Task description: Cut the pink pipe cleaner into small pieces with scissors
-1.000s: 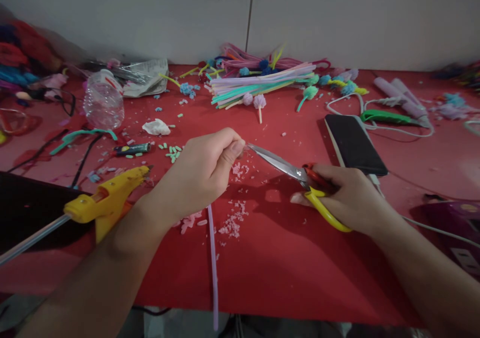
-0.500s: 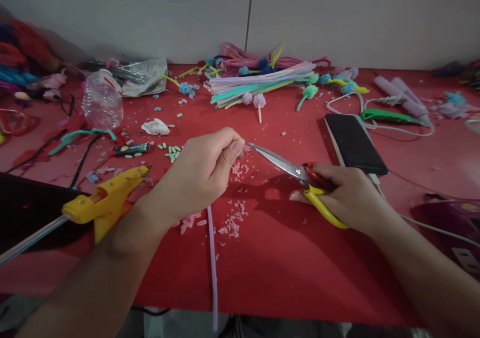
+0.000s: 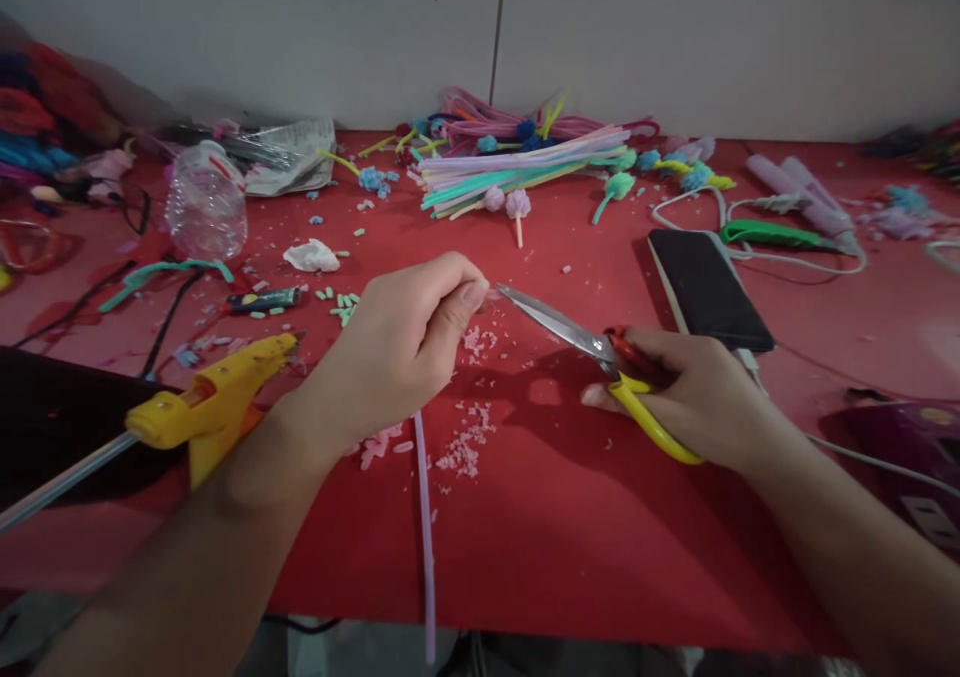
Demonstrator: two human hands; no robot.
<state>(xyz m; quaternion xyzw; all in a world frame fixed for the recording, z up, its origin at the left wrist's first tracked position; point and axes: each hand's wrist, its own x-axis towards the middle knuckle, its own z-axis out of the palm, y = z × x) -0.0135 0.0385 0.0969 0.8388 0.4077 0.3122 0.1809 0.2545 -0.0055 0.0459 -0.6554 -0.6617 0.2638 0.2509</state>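
My left hand (image 3: 409, 332) is closed in a pinch around a lilac pipe cleaner (image 3: 425, 537), whose long end hangs down below the palm past the table's front edge. Only a tiny tip of it shows at the fingertips. In my right hand (image 3: 697, 387) are scissors (image 3: 562, 329) with red and yellow handles, their blades slightly parted and pointing at my left fingertips. Pink clippings (image 3: 466, 447) lie scattered on the red table (image 3: 570, 537) between and below the hands.
A yellow glue gun (image 3: 217, 392) lies beside my left forearm. A phone (image 3: 709, 287) with cables is beyond my right hand. Pipe cleaners (image 3: 525, 162) are heaped at the back, and a clear plastic bottle (image 3: 206, 202) stands back left.
The scissors' blades have opened slightly, the yellow handle moving a little down and right. My left hand has hardly moved.
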